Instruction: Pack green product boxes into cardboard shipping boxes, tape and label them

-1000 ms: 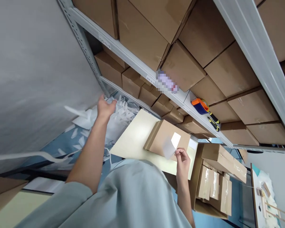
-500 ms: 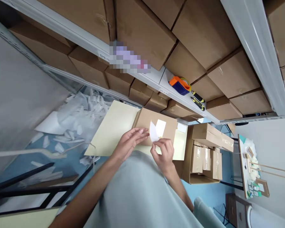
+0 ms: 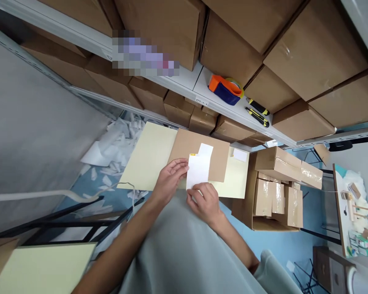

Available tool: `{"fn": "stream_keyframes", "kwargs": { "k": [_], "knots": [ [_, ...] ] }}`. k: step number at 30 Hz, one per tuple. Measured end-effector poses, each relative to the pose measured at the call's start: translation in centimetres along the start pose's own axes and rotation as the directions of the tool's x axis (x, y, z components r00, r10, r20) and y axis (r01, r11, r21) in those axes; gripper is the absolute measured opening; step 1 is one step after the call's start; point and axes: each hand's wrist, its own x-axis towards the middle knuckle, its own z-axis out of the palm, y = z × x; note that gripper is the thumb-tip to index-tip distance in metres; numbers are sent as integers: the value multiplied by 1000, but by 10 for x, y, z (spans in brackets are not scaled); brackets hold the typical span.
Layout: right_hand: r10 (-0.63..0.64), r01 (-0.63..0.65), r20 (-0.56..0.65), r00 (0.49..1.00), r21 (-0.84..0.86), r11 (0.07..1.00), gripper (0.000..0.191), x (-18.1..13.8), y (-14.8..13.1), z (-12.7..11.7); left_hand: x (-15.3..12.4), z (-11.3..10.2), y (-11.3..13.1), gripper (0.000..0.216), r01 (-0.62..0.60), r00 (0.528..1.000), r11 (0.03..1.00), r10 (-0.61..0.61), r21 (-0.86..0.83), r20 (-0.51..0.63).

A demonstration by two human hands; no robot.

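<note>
A white paper label (image 3: 198, 173) with a small yellow-orange mark at its top left stands raised between my hands. My right hand (image 3: 206, 201) pinches its lower edge with curled fingers. The fingertips of my left hand (image 3: 172, 178) meet at its left edge, closed on it. Behind it lies a brown cardboard box (image 3: 219, 163), seen from above. Another white piece (image 3: 206, 149) shows on the box, partly covered by the label. The box rests on a pale yellow tabletop (image 3: 150, 153).
A white slip (image 3: 239, 154) lies at the table's right. The shelf (image 3: 199, 83) holds an orange-and-blue tape dispenser (image 3: 225, 90), yellow-black box cutters (image 3: 257, 117) and several cartons. An open carton (image 3: 248, 204) with smaller boxes stands right. White scraps (image 3: 110, 143) lie left.
The label has turned from edge-on to broad side toward me. My left fingertips have come to its left edge. My right hand has moved slightly left, and the view has shifted.
</note>
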Motion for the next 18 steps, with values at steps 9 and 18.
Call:
{"fn": "stream_keyframes", "kwargs": {
  "k": [9,18],
  "knots": [
    [295,-334,168,940,302,893,13,-13,27,-16,4,-3,-7,56,-97,990,993,104,73,-91],
    [720,-717,295,628,581,386,23,6,64,-17,-1,5,-12,55,-82,996,988,85,129,-24]
  ]
}}
